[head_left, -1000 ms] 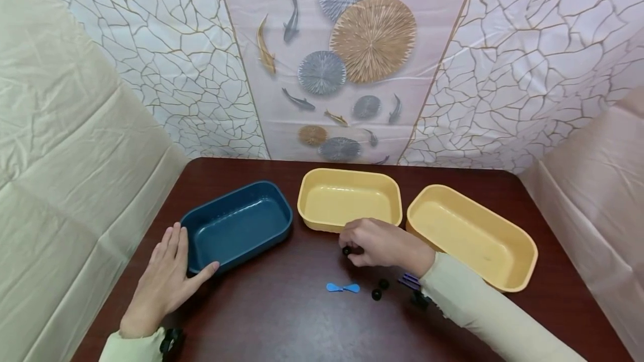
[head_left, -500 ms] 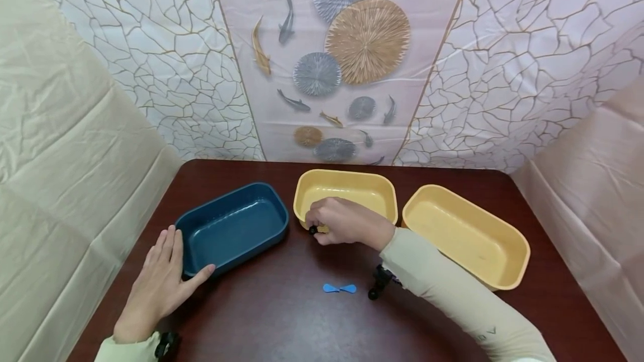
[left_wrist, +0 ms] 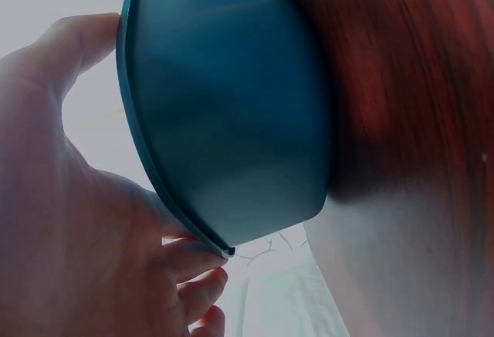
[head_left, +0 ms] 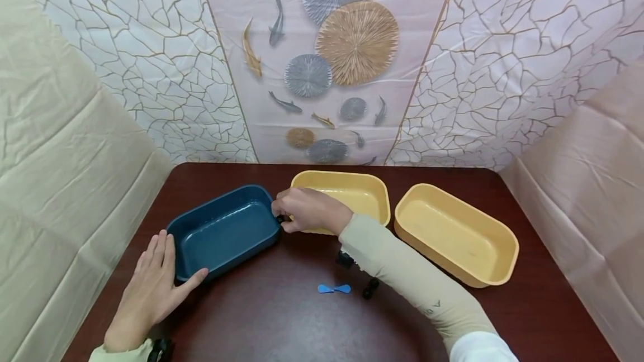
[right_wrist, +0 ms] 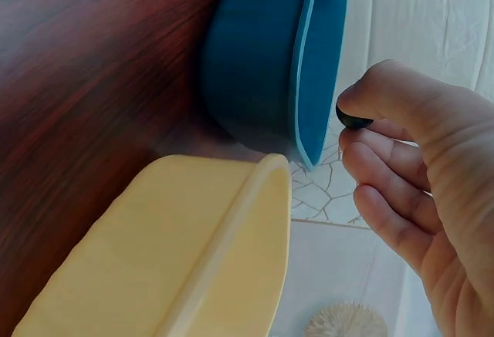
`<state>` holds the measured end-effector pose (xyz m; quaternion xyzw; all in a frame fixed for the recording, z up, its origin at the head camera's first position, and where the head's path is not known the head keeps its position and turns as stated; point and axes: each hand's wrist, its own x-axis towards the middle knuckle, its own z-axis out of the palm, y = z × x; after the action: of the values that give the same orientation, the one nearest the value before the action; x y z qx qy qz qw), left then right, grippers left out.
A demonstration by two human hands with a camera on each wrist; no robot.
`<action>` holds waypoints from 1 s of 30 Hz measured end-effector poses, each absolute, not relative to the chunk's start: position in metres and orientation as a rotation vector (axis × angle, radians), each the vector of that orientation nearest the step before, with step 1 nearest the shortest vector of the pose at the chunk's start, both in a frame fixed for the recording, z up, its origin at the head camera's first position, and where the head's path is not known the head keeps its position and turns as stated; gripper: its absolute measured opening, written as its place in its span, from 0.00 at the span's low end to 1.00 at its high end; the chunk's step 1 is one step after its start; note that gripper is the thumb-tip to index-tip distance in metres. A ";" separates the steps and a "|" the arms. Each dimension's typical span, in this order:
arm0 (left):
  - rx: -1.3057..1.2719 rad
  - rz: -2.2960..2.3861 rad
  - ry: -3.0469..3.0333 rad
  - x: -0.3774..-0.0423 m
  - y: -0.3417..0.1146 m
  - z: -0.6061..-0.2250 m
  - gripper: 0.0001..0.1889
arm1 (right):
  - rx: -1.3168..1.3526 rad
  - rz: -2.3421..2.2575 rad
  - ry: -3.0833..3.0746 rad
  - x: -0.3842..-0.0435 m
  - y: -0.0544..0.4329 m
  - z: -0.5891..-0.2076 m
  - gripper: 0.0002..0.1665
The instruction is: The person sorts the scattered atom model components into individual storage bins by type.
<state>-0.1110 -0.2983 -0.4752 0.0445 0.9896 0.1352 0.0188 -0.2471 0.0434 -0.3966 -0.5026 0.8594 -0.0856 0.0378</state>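
My right hand (head_left: 309, 208) pinches a small black ball (right_wrist: 355, 119) between thumb and fingers. It hangs above the table, over the gap between a dark blue tub (head_left: 226, 236) and the middle yellow tub (head_left: 364, 200), close to the blue tub's right rim. The right wrist view shows the ball above rim height, beside the blue tub's opening. My left hand (head_left: 151, 284) rests at the blue tub's left end, fingers straight and thumb spread, touching the rim (left_wrist: 143, 148). No objects show inside the blue tub.
Another yellow tub (head_left: 453, 233) stands angled at the right. On the table's front half lie a blue two-lobed piece (head_left: 334, 289) and two more black balls (head_left: 370, 288) beside my right sleeve (head_left: 402, 278). A patterned cloth (head_left: 332, 99) hangs behind the table.
My right hand has carried the black ball leftward, from in front of the middle yellow tub to the blue tub's right end. The left hand stays at the blue tub; the view has shifted slightly.
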 end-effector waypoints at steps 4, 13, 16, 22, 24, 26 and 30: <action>0.130 0.432 3.068 -0.109 -0.302 -0.476 0.66 | -1.579 -0.282 2.622 -0.255 0.027 -0.400 0.06; 0.124 0.421 3.065 -0.109 -0.301 -0.477 0.66 | -1.532 -0.304 2.642 -0.269 0.004 -0.416 0.09; 0.124 0.422 3.072 -0.110 -0.300 -0.478 0.65 | -1.516 -0.304 2.639 -0.273 0.000 -0.421 0.10; 0.115 0.400 3.075 -0.111 -0.298 -0.477 0.66 | -1.512 -0.253 2.640 -0.277 -0.011 -0.431 0.11; 0.111 0.396 3.073 -0.111 -0.298 -0.477 0.66 | -1.511 -0.209 2.646 -0.278 -0.015 -0.434 0.11; 0.106 0.395 3.072 -0.111 -0.297 -0.477 0.66 | -1.512 -0.155 2.646 -0.277 -0.019 -0.436 0.10; 0.107 0.415 3.068 -0.111 -0.296 -0.477 0.66 | -1.503 -0.085 2.641 -0.275 -0.026 -0.440 0.09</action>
<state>-0.1112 -0.2959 -0.4773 0.0344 0.9901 0.1341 0.0220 -0.2750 -0.0258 -0.4395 -0.4938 0.8677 -0.0280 0.0509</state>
